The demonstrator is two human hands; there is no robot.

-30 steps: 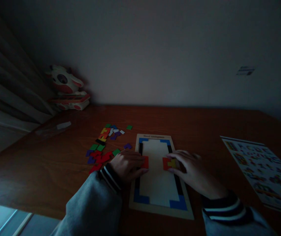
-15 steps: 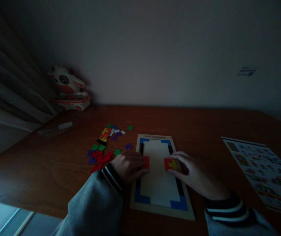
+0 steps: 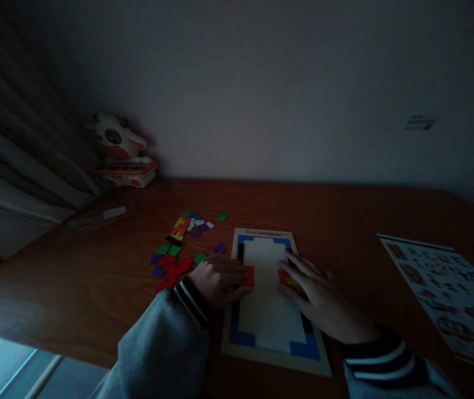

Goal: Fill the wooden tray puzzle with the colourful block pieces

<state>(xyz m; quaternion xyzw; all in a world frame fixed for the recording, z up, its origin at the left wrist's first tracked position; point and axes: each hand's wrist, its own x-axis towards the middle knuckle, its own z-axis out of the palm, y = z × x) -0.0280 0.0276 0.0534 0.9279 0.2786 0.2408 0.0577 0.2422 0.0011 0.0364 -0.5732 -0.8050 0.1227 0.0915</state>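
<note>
- Since the earlier frame, the right hand (image 3: 320, 291) has flattened: its fingers now lie spread over the red and yellow pieces (image 3: 287, 279) at the right edge of the puzzle tray (image 3: 271, 293), where before they were curled round them.
- Left hand (image 3: 217, 278) stays put, fingers loosely bent, fingertips pressing a red piece (image 3: 248, 275) against the tray's left inner border; it grips nothing.
- Doing this well likely means pressing flat and sliding each piece square against the black side strip until it drops flush, one hand steadying the tray so it does not skate on the desk (image 3: 96, 277).
- Tray: thin pale board, rectangular, raised rim, blue corner pieces, smooth white floor mostly bare.
- Pieces look like flat, hard, angular blocks with matt paint.
- Loose pieces (image 3: 179, 249) in red, green, purple, yellow and white lie scattered just left of the tray.
- Glossy printed sheet (image 3: 444, 293) lies well apart at right; a glazed toy figure (image 3: 118, 149) stands in the far corner.
</note>
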